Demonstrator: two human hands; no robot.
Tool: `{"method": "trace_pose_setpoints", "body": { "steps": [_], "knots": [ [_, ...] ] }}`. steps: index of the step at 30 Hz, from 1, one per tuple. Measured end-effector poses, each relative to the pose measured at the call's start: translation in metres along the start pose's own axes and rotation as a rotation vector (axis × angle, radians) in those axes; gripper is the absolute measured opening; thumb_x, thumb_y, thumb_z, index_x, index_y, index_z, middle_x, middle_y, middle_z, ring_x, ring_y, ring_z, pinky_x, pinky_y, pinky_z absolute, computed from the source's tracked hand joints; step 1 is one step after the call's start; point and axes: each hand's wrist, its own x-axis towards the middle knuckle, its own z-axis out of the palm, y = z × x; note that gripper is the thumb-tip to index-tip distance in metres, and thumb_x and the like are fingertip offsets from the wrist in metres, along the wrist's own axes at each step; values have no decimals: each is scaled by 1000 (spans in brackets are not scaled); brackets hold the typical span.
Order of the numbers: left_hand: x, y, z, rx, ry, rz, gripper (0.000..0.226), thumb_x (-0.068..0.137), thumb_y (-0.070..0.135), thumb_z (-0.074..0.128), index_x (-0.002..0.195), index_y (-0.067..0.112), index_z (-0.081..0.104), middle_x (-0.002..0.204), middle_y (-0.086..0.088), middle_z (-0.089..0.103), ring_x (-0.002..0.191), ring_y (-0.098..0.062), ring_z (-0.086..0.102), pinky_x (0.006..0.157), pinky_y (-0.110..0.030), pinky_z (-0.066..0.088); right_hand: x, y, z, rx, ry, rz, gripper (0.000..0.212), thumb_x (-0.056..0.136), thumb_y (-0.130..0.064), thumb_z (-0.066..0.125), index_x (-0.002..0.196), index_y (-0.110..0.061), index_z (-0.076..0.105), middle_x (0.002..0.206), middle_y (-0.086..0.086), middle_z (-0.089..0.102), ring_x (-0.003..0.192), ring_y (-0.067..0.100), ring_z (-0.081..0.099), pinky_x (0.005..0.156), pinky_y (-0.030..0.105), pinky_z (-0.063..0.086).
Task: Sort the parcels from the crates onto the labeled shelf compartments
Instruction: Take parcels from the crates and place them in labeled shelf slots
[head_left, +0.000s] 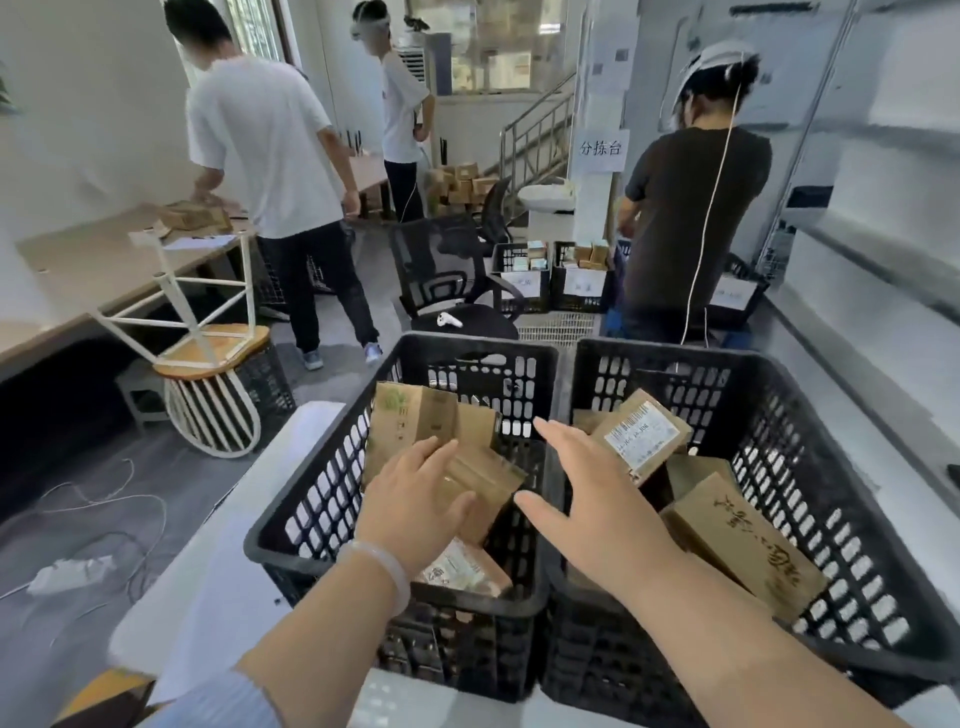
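We find the left grip, the nearer, spread, fingers at a parcel directly ahead in the left crate. The right grip, spread and empty, hovers over the right crate's inner rim.

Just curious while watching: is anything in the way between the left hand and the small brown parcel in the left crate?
Nothing visible is. The left hand hangs right over the small brown parcel in the left crate, with no other parcel between them. Whether the hand touches the parcel cannot be told.
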Motion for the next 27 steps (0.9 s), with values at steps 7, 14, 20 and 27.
{"method": "trace_pose_setpoints", "body": {
  "steps": [7,14,20,27],
  "knots": [
    [48,-24,13,-33,-71,-66,65,96,53,51,154,30,31,159,8,31,147,-15,25,122,-35,23,56,3,22,107,-70,69,69,93,-48,55,151,-39,20,157,-19,20,144,1,18,113,25,21],
    [104,-53,42,-230,-251,-129,64,96,51,52,153,28,33,156,5,36,145,-17,29,121,-41,27,94,5,39,101,-58,218,65,95,-41,55,151,-36,22,153,-19,25,138,-3,23,106,15,21],
    [148,-72,71,-387,-443,-198,62,98,51,50,151,21,38,153,-2,42,139,-23,40,116,-40,34,113,-5,81,189,-105,387,67,95,-41,55,152,-36,21,155,-17,24,139,-2,23,106,14,19],
    [165,-81,99,-469,-673,-290,66,98,52,47,154,20,32,151,-7,45,134,-27,47,107,-34,40,123,-2,114,203,-74,581,69,94,-42,56,153,-33,21,157,-13,23,143,3,22,113,23,21]
  ]
}}
